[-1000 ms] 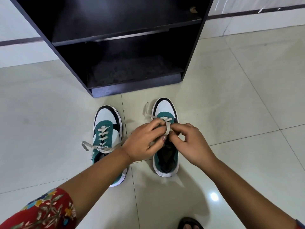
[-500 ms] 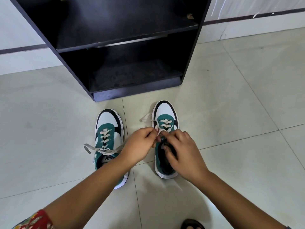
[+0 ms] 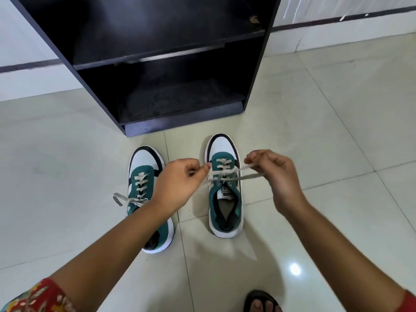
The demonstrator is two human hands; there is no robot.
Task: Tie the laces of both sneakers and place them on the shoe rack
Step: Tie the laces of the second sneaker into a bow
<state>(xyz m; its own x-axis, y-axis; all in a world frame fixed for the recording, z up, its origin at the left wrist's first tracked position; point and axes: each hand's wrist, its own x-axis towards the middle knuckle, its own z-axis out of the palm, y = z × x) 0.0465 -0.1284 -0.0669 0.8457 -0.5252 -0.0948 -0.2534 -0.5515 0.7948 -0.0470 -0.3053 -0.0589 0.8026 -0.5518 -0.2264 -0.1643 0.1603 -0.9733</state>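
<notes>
Two green, white and black sneakers stand side by side on the tiled floor, toes toward the rack. Over the right sneaker a beige lace is stretched taut across the tongue. My left hand pinches its left end and my right hand pinches its right end, the two hands held apart on either side of the shoe. The left sneaker has loose lace ends trailing off to its left; my left forearm covers its heel. The black shoe rack stands just beyond the shoes.
The rack has two open dark shelves with nothing on them. A white wall with a dark stripe runs behind it. My sandalled foot shows at the bottom edge. Pale floor tiles spread to both sides.
My hands were bunched together over the right sneaker's tongue. They have now moved apart sideways, drawing the lace ends out tight across the shoe.
</notes>
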